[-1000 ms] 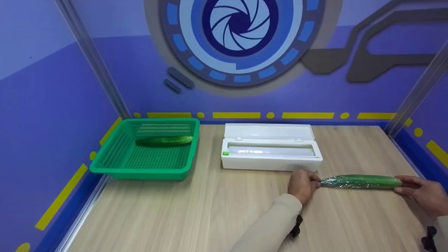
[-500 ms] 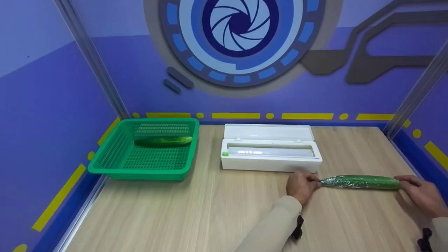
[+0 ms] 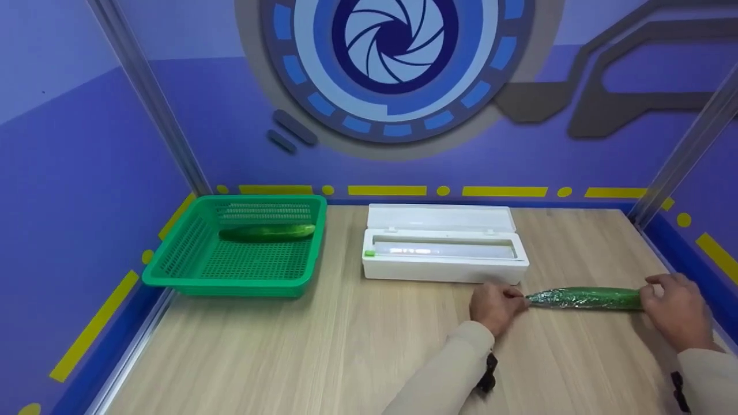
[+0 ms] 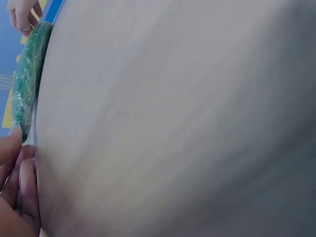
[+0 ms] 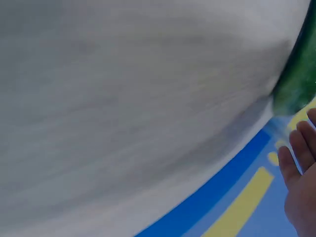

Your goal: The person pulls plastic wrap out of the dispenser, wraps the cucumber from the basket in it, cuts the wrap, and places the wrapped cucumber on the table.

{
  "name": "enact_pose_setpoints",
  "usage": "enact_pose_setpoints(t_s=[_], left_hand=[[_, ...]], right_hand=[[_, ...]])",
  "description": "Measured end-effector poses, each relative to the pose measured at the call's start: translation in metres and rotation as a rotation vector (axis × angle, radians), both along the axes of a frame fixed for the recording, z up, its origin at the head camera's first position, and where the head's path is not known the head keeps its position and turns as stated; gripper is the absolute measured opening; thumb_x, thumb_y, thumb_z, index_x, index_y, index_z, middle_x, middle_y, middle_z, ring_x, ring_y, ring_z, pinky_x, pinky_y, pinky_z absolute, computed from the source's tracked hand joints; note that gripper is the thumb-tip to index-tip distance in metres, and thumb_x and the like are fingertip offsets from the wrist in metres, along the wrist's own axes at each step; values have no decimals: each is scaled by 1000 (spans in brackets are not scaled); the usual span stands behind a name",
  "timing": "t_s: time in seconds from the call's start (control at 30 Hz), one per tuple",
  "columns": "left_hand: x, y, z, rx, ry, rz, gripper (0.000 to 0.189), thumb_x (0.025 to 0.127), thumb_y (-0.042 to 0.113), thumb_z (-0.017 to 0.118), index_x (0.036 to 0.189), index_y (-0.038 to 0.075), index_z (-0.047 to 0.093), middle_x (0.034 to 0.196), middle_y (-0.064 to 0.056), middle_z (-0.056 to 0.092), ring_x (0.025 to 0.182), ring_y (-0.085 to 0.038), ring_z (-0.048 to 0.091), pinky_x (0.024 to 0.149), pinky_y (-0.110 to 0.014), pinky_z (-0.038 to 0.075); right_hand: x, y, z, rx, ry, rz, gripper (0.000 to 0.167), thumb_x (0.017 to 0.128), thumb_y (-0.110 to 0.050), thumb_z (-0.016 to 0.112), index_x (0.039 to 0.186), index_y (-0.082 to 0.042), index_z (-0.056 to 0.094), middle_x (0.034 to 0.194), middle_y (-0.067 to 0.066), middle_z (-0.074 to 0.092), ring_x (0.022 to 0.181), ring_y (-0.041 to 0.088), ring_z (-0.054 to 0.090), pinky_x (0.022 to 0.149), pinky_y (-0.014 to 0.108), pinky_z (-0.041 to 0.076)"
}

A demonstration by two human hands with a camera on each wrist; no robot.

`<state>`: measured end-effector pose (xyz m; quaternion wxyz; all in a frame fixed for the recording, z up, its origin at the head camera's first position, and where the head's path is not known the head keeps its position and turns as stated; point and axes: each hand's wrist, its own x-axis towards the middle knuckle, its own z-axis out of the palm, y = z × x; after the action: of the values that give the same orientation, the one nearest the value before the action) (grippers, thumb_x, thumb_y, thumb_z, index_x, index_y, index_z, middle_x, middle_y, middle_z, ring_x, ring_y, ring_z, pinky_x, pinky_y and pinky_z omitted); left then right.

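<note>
My left hand (image 3: 496,305) pinches the tapered end of a cucumber (image 3: 585,298) in clear film at the right of the bench (image 3: 375,351), probably to keep the film's gathered tip from loosening. My right hand (image 3: 677,308) is at the other end, fingers relaxed rather than wrapped round it; how firmly the thumb bears there, I cannot tell. The white box (image 3: 444,272) stands lid up just behind, likely to leave its film roll (image 3: 444,249) reachable, while a green basket (image 3: 230,282), well apart at left, holds a second cucumber (image 3: 268,233), presumably to stop it rolling
</note>
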<state>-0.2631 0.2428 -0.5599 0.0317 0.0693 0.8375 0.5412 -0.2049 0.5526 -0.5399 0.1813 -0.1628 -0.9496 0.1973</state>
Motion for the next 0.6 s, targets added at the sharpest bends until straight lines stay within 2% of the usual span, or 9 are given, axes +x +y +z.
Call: enact_pose_setpoints(t_s=[0.17,0.3,0.43,0.6], left_hand=[[-1,-11,4,58,-47,-60,12,79,13,96,82,17,85,73,20,70,74,6,60,72,-17,49],[-2,-22,8,42,-71,-154,14,80,13,95,89,13,85,76,17,70,77,4,60,74,-18,50],[-4,-37,12,-74,-19,-240,14,83,16,94,94,14,85,80,18,72,78,5,61,75,-15,49],[-8,-61,19,-205,94,-293,13,88,20,90,99,14,85,85,17,74,80,7,62,75,-12,48]], right_hand=[[-12,-20,8,53,113,166,28,100,-7,55,117,13,64,125,35,54,117,56,48,95,75,41],[-23,-41,13,86,194,264,21,96,-2,59,111,9,68,122,31,59,113,52,52,92,73,43],[-33,-62,17,106,282,333,17,92,4,64,108,6,70,118,27,63,109,49,56,86,69,45],[-41,-86,22,112,347,409,20,90,10,67,109,5,72,116,24,66,109,46,59,84,66,47]])
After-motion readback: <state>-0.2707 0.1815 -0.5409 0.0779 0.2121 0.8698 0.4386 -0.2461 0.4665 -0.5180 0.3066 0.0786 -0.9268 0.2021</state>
